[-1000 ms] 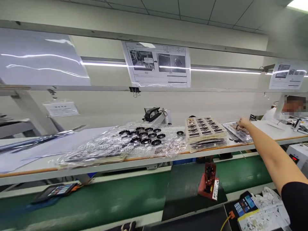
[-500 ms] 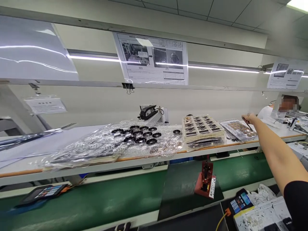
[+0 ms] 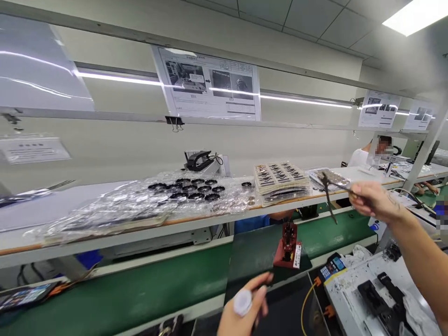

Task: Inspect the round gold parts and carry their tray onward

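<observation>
- The right hand (image 3: 374,201), at 3 o'clock, is pinched on tweezers (image 3: 345,188) that carry a thin dark strip (image 3: 328,201); the strip hangs down from the tips in mid-air, just in front of the shelf (image 3: 210,215) edge.
- The left hand (image 3: 245,308), at 6 o'clock, has finger and thumb closed on a small white cap (image 3: 242,302), a white piece whose make cannot be told.
- Behind the strip, at 2 o'clock, a clear tray (image 3: 329,177) of small parts lies on the shelf, just beside a stack (image 3: 282,183) of trays.
- Black rings (image 3: 191,188) sit on crinkled plastic sheets (image 3: 115,210) spread from the centre toward 9 o'clock.
- A red jig (image 3: 287,245) stands on the green belt (image 3: 140,289) below the shelf, near centre.
- A keypad (image 3: 332,267) with an orange cable lies at 4 o'clock, beside a white bench carrying a black fixture (image 3: 380,298).
- A work sheet (image 3: 208,88) hangs from the rail at 12 o'clock.
- Another person (image 3: 364,156) sits well apart at the far end of the shelf, at 2 o'clock.
</observation>
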`<action>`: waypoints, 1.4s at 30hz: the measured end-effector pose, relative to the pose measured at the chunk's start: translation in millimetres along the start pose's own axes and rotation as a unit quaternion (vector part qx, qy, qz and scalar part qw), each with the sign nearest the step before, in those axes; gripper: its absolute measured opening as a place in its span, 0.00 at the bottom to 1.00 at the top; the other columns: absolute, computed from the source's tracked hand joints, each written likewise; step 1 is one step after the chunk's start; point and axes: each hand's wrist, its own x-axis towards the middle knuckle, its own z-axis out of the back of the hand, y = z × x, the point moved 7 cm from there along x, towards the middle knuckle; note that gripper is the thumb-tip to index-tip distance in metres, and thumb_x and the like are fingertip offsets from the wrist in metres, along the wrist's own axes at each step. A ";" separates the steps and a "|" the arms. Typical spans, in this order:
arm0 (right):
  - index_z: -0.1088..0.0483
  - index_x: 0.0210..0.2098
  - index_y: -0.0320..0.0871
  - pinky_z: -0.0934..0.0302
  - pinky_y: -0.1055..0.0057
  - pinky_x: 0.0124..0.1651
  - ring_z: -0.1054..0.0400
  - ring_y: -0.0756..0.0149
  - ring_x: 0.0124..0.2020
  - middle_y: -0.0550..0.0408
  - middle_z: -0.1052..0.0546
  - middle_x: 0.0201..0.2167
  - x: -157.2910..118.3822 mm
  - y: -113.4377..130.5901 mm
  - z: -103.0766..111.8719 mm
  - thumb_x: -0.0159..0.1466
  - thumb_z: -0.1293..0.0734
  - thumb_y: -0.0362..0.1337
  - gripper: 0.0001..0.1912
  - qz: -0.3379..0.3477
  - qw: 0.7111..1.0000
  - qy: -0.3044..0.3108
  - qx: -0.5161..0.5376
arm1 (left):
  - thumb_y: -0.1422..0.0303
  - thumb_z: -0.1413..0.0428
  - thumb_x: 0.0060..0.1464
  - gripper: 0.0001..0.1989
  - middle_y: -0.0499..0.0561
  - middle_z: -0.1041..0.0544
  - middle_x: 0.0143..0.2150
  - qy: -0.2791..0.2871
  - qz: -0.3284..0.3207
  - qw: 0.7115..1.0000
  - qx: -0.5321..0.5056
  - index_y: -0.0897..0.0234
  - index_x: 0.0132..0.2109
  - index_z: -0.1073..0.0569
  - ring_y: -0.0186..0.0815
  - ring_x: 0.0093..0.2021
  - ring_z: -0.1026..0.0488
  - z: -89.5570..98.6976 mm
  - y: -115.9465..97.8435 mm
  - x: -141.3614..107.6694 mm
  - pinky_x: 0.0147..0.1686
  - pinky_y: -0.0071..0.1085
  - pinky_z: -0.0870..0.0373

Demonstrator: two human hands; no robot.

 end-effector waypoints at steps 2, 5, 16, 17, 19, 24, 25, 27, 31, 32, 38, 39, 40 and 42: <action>0.34 0.25 0.43 0.61 0.80 0.14 0.53 0.80 0.12 0.64 0.37 0.16 -41.1 -37.4 -48.5 0.65 0.24 0.51 0.23 -0.034 0.995 0.060 0.075 | 0.40 0.33 0.52 0.37 0.52 0.20 0.28 0.114 0.007 0.993 -0.036 0.64 0.58 0.18 0.30 0.23 0.33 -34.9 -11.3 -6.3 0.23 0.27 0.39; 0.33 0.26 0.43 0.61 0.80 0.12 0.56 0.82 0.11 0.65 0.36 0.17 -94.0 -103.1 -112.1 0.66 0.25 0.52 0.24 -0.090 0.970 0.113 0.196 | 0.44 0.30 0.50 0.38 0.63 0.16 0.47 0.214 0.047 0.964 -0.149 0.65 0.60 0.20 0.31 0.26 0.28 -68.3 -12.9 -32.7 0.21 0.27 0.38; 0.31 0.54 0.49 0.35 0.52 0.63 0.28 0.54 0.57 0.47 0.24 0.55 -222.7 -212.1 -176.4 0.71 0.30 0.53 0.20 -0.075 0.984 -0.066 -0.149 | 0.51 0.29 0.51 0.24 0.52 0.18 0.34 0.199 0.175 0.950 -0.167 0.69 0.41 0.21 0.22 0.19 0.38 -55.0 62.5 -122.7 0.24 0.25 0.44; 0.31 0.52 0.49 0.40 0.49 0.68 0.33 0.51 0.63 0.46 0.28 0.60 -229.3 -212.7 -186.6 0.68 0.27 0.53 0.21 -0.069 0.978 -0.043 -0.193 | 0.51 0.29 0.51 0.24 0.50 0.20 0.33 0.199 0.175 0.950 -0.164 0.69 0.41 0.21 0.22 0.20 0.37 -56.0 64.7 -128.0 0.25 0.26 0.43; 0.32 0.50 0.48 0.43 0.48 0.70 0.38 0.46 0.67 0.45 0.35 0.65 -239.8 -217.2 -206.6 0.59 0.19 0.50 0.28 -0.079 0.967 -0.003 -0.244 | 0.51 0.29 0.52 0.23 0.45 0.25 0.27 0.205 0.173 0.952 -0.149 0.68 0.39 0.22 0.25 0.21 0.36 -57.9 67.0 -137.5 0.26 0.26 0.42; 0.35 0.52 0.47 0.38 0.52 0.64 0.33 0.53 0.58 0.49 0.32 0.55 -251.9 -219.5 -234.2 0.61 0.27 0.34 0.22 -0.076 0.964 0.023 -0.256 | 0.52 0.31 0.54 0.20 0.45 0.28 0.29 0.225 0.133 0.963 -0.068 0.65 0.39 0.24 0.30 0.26 0.33 -55.8 64.4 -148.8 0.28 0.29 0.38; 0.35 0.53 0.47 0.38 0.53 0.65 0.33 0.54 0.58 0.49 0.31 0.55 -254.1 -218.8 -235.0 0.63 0.30 0.33 0.20 -0.069 0.964 0.029 -0.253 | 0.52 0.32 0.55 0.20 0.46 0.27 0.31 0.226 0.119 0.966 -0.048 0.65 0.39 0.23 0.30 0.27 0.33 -53.8 62.9 -148.6 0.30 0.30 0.38; 0.34 0.53 0.48 0.38 0.53 0.65 0.33 0.56 0.58 0.49 0.30 0.56 -260.7 -220.7 -229.4 0.67 0.37 0.32 0.14 -0.080 0.970 0.033 -0.229 | 0.53 0.34 0.57 0.18 0.46 0.27 0.32 0.212 0.099 0.972 0.001 0.64 0.39 0.23 0.32 0.29 0.33 -46.6 60.7 -146.2 0.32 0.31 0.37; 0.32 0.44 0.48 0.33 0.54 0.57 0.31 0.56 0.54 0.49 0.28 0.53 -279.1 -225.7 -204.1 0.74 0.45 0.36 0.11 -0.137 0.975 0.001 -0.178 | 0.52 0.40 0.62 0.17 0.45 0.29 0.33 0.176 0.072 0.977 0.100 0.62 0.39 0.28 0.34 0.35 0.35 -25.2 54.5 -141.1 0.39 0.32 0.37; 0.32 0.45 0.48 0.33 0.54 0.58 0.30 0.55 0.54 0.49 0.28 0.53 -283.1 -224.5 -199.8 0.76 0.45 0.39 0.12 -0.144 0.972 -0.001 -0.188 | 0.52 0.42 0.63 0.16 0.46 0.29 0.36 0.181 0.067 0.974 0.116 0.61 0.40 0.29 0.35 0.38 0.34 -21.2 52.3 -141.3 0.42 0.33 0.36; 0.29 0.47 0.50 0.30 0.57 0.58 0.27 0.55 0.55 0.48 0.25 0.53 -286.3 -196.8 -207.7 0.80 0.44 0.44 0.14 -0.065 0.943 0.064 -0.321 | 0.53 0.53 0.71 0.14 0.43 0.28 0.31 0.295 0.111 0.939 0.136 0.58 0.45 0.37 0.35 0.34 0.30 -20.6 46.5 -155.6 0.43 0.34 0.32; 0.29 0.47 0.49 0.30 0.55 0.57 0.26 0.54 0.54 0.47 0.24 0.53 -283.7 -189.2 -210.9 0.79 0.43 0.42 0.12 -0.017 0.923 0.066 -0.378 | 0.52 0.54 0.71 0.14 0.41 0.29 0.28 0.305 0.118 0.935 0.137 0.58 0.45 0.38 0.35 0.31 0.31 -22.3 45.6 -157.6 0.39 0.33 0.32; 0.30 0.47 0.48 0.29 0.54 0.56 0.26 0.52 0.53 0.45 0.23 0.53 -281.2 -181.9 -213.9 0.79 0.41 0.41 0.10 0.033 0.895 0.063 -0.441 | 0.52 0.54 0.71 0.14 0.40 0.31 0.26 0.309 0.124 0.933 0.138 0.58 0.45 0.38 0.34 0.28 0.33 -23.9 44.8 -159.0 0.36 0.32 0.33; 0.30 0.44 0.45 0.29 0.52 0.50 0.25 0.48 0.50 0.42 0.21 0.50 -277.3 -170.6 -219.7 0.77 0.38 0.38 0.06 0.122 0.824 0.050 -0.551 | 0.52 0.54 0.71 0.14 0.38 0.33 0.24 0.313 0.134 0.929 0.144 0.58 0.46 0.37 0.33 0.25 0.36 -27.0 43.3 -160.9 0.31 0.31 0.35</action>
